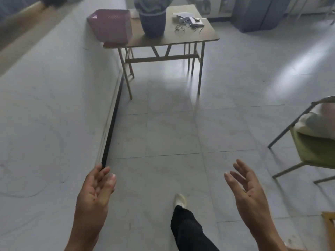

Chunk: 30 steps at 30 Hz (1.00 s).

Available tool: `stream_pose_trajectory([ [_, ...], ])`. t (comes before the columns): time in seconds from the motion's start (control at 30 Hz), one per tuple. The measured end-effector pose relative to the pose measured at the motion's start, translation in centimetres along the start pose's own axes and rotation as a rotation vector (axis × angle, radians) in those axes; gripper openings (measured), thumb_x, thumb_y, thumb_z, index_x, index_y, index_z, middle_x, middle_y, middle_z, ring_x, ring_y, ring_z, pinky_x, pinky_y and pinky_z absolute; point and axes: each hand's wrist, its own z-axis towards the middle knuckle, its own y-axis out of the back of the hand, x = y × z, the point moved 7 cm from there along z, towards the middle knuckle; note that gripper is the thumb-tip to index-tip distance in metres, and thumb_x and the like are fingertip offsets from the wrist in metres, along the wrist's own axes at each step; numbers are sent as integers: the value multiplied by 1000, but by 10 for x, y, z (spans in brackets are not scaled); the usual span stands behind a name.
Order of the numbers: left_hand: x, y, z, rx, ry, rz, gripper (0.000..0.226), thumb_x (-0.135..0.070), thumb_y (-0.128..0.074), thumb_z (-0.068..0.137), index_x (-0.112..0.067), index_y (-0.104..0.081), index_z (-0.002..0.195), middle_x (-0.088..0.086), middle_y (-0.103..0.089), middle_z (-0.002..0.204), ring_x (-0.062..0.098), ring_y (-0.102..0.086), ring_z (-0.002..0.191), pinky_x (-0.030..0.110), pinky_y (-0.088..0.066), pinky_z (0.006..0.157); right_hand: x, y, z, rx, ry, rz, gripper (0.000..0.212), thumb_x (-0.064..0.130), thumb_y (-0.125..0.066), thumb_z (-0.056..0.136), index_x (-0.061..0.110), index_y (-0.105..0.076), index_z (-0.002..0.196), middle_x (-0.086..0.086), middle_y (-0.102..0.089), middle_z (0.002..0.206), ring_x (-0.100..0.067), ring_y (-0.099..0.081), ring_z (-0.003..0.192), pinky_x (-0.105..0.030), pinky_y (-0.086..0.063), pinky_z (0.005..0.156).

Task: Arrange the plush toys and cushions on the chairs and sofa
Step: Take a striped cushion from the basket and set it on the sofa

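Observation:
My left hand (95,191) and my right hand (247,191) are both held out in front of me, palms facing each other, fingers straight and holding nothing. At the right edge stands a chair (308,149) with an olive-green seat and a metal frame. A pale cushion (319,122) lies on that seat, partly cut off by the frame edge. No plush toy is clearly visible; a dark rounded object (153,20) stands on the table ahead, its top cut off.
A small folding table (203,38) stands ahead against the white wall (45,115) on my left. It carries a pink mesh basket (110,25) and small boxes and cables (190,20). Grey tiled floor (172,124) lies between. My leg and shoe (180,200) step forward.

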Motion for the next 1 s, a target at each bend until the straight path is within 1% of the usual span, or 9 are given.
stream_pose_trajectory([
  [0.1, -44, -23, 86, -41, -36, -8, 48, -11, -59, 99, -21, -49, 144, -2, -63, 134, 19, -60, 128, 36, -57, 100, 32, -46, 101, 58, 10, 15, 58, 35, -65, 92, 32, -44, 146, 12, -54, 142, -4, -57, 123, -14, -43, 82],
  [0.2, -93, -36, 160, -79, -74, -16, 50, -21, -64, 95, -26, -51, 143, -5, -63, 136, 14, -61, 126, 52, -46, 111, 86, -97, 192, 141, 56, 16, 68, 45, -64, 84, 31, -44, 148, 10, -54, 144, -5, -57, 124, -19, -45, 87],
  [0.3, -119, -37, 226, -133, -64, 2, 61, -38, -77, 86, -31, -53, 142, -12, -66, 133, 7, -63, 123, 54, -46, 111, 134, -151, 267, 221, 96, -5, 78, 52, -60, 78, 28, -42, 149, 8, -53, 145, -8, -57, 126, -19, -45, 89],
  [0.37, -120, -37, 270, -188, -33, -12, 63, -43, -71, 80, -33, -55, 140, -12, -67, 131, 6, -64, 121, 55, -45, 111, 155, -190, 313, 281, 127, -41, 78, 51, -60, 78, 27, -42, 150, 10, -53, 145, -5, -57, 125, -14, -45, 85],
  [0.5, -107, -53, 376, -214, 34, -32, 60, -61, -71, 65, -50, -60, 123, -18, -68, 128, 4, -65, 119, 55, -46, 111, 167, -271, 412, 326, 145, -97, 70, 44, -63, 85, 26, -43, 150, 10, -54, 144, -4, -58, 123, -10, -46, 80],
  [0.63, -107, -73, 513, -194, 71, -70, 55, -55, -76, 73, -47, -58, 125, -14, -68, 128, 2, -65, 118, 54, -47, 111, 185, -354, 519, 297, 134, -141, 62, 31, -67, 93, 27, -43, 150, 9, -54, 146, -8, -58, 124, -11, -44, 79],
  [0.7, -128, -82, 585, -166, 56, -61, 53, -47, -78, 82, -40, -57, 130, -12, -66, 131, 0, -65, 117, 53, -46, 111, 211, -388, 570, 277, 128, -155, 62, 31, -68, 93, 28, -42, 150, 10, -53, 147, -7, -58, 124, -10, -44, 79],
  [0.87, -211, -116, 753, -98, -32, -10, 56, -41, -65, 81, -32, -55, 135, -13, -66, 129, -5, -64, 114, 52, -48, 110, 292, -443, 688, 209, 174, -169, 65, 35, -64, 92, 26, -39, 152, 11, -48, 147, -7, -54, 123, -8, -43, 78],
  [1.0, -258, -162, 862, -12, -94, 32, 56, -41, -75, 87, -32, -53, 137, -13, -65, 129, 2, -64, 118, 50, -49, 109, 313, -470, 773, 140, 147, -145, 69, 43, -60, 87, 28, -39, 151, 17, -46, 143, -1, -54, 118, -5, -42, 76],
])
